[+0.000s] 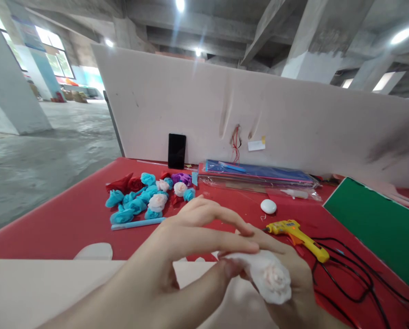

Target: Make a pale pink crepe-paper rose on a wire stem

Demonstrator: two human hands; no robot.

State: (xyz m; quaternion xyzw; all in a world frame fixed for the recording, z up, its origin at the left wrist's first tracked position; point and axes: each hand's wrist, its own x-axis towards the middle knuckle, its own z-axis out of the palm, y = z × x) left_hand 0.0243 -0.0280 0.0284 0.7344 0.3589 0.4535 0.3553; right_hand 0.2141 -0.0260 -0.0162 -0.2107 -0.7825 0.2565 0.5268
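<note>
A white paper flower (275, 278) with a pale pink centre is between my hands, its bloom tilted toward me at the lower right. My left hand (191, 246) pinches the flower's narrow base between thumb and index finger, the other fingers curved above. Just behind the bloom is my right hand (293, 269), closed around the same flower; its thumb and fingertips are mostly hidden. Beyond the right hand a yellow hot glue gun (302, 240) lies on its side. Below both hands spreads a pale board (36, 292).
On the red tabletop (70, 205), several blue, white, red and purple paper flowers (136, 201) are heaped, a blue stick (136, 224) before them. A white oval object (268, 206), black cable (355, 269), green board (379, 228), wrapped sheets (259, 173) and upright phone (176, 151) surround the hands.
</note>
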